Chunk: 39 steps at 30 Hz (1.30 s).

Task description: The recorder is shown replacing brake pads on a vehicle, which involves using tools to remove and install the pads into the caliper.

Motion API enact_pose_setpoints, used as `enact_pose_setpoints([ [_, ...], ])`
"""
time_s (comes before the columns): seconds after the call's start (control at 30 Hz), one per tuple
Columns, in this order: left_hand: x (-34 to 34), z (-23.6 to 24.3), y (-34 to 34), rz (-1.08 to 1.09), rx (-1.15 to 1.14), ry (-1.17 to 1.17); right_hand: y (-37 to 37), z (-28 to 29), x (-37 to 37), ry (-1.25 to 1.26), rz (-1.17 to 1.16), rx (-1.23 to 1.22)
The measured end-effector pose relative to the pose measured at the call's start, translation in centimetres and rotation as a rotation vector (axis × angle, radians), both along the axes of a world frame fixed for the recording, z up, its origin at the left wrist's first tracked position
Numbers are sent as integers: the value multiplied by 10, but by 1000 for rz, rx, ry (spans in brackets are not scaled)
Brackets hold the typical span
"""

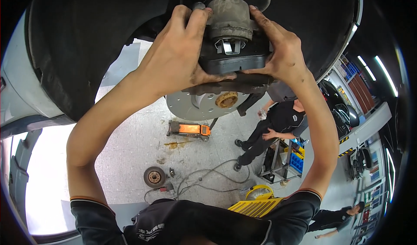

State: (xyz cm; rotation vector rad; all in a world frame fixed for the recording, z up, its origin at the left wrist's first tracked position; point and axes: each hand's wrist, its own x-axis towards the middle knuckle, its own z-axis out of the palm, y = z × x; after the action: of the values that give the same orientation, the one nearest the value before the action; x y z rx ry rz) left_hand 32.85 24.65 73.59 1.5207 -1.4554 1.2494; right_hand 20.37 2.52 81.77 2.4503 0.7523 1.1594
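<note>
A grey, grimy brake caliper [230,19] hangs inside the dark wheel arch, with a metal clip and a black block [232,65] on its underside. My left hand [182,49] grips its left side, fingers at the top and thumb along the lower edge of the block. My right hand [282,52] holds the opposite side, index finger up beside the cylinder and thumb under the block. Just below, a drilled silver brake disc [189,108] has a rusty centre. A hose curves from the caliper's top.
An orange floor jack [189,129], an old disc [154,177] and hoses lie on the tiled floor. A co-worker [278,119] stands right beside a tool cart [278,158]; another person [334,219] is farther right. Yellow slatted equipment [254,206] sits low. The white body panel [13,84] borders the left.
</note>
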Motion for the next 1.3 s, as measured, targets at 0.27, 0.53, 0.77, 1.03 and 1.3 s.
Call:
enact_pose_setpoints([
  [0.27,-7,0,1,5,40,50,-6,0,-3,9,-15,-15],
  [0.53,-10,2,1,21,62,88,-13,-2,-1,13,3,18],
  [0.77,-9,-1,1,29,60,79,-12,-1,-1,-23,37,-31],
  [1.03,-5,5,5,134,109,143,-5,-2,-5,-42,34,-35],
  [1.3,2,10,8,89,63,59,8,-6,-13,64,-133,118],
])
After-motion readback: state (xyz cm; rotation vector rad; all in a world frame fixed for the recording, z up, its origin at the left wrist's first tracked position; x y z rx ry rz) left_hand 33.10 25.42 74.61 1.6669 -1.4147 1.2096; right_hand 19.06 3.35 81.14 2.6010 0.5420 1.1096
